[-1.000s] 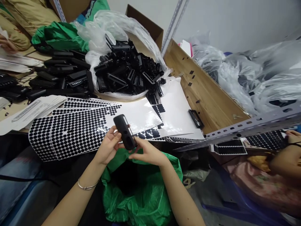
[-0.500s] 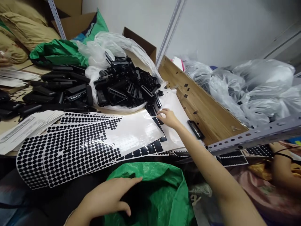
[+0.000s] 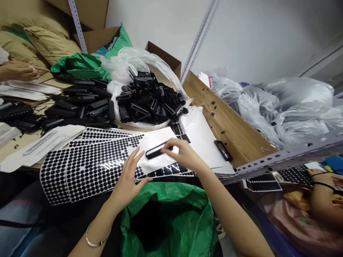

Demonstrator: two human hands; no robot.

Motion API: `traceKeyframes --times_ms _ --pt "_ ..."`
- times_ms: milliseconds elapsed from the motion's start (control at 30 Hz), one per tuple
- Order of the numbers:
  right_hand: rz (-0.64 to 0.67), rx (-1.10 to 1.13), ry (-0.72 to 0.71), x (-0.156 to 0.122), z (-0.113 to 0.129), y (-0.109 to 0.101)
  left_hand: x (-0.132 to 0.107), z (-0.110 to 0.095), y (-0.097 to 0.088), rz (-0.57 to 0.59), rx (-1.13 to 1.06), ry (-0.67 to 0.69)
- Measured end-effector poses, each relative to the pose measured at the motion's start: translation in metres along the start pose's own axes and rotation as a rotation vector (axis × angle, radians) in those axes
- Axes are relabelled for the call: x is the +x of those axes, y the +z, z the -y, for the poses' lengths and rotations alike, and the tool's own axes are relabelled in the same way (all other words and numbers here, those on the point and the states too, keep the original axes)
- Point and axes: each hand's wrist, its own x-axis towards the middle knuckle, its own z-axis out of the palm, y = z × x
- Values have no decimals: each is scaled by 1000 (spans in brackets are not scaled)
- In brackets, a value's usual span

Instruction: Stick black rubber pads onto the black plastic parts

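My right hand (image 3: 180, 153) pinches one end of a long, narrow black plastic part (image 3: 155, 152) with rounded ends, held over the sticker sheets. Just left of that part, my left hand (image 3: 131, 171) hovers with thumb and fingers apart, holding nothing. Sheets of round black stickers (image 3: 91, 167) lie fanned beneath, their right portion bare white backing. Below both hands, a green woven sack (image 3: 187, 214) gapes with a dark inside. A heap of black plastic parts (image 3: 150, 98) spills from a clear plastic bag behind.
At left lie black cases (image 3: 80, 100) and white card sleeves (image 3: 45, 142). A single black part (image 3: 223, 150) rests by the wooden board (image 3: 230, 117), which a perforated metal rail (image 3: 268, 162) borders. Other people's hands show at far left (image 3: 21, 70) and far right (image 3: 321, 178).
My right hand has come back from the heap's edge toward the middle with a black plastic part. My left hand has risen from the sack's rim to above the sticker sheets.
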Motion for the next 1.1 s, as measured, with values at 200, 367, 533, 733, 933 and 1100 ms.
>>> traceKeyframes --times_ms 200,367,533,733,933,1100 --pt "-294 140 24 -43 14 70 17 19 3 -300 -439 -231" --pt "-177 -23 4 -48 -14 125 24 31 -4 -548 -852 -385" --pt "-135 53 29 -44 -17 134 25 24 -5 -431 -1026 -481" --pt "-170 412 95 -46 -19 115 25 8 5 -311 -938 -450" --pt "-354 628 260 -54 -27 88 20 3 14 -231 -866 -471" --pt "-486 480 275 -58 -20 90 20 0 24 -303 -807 -416"
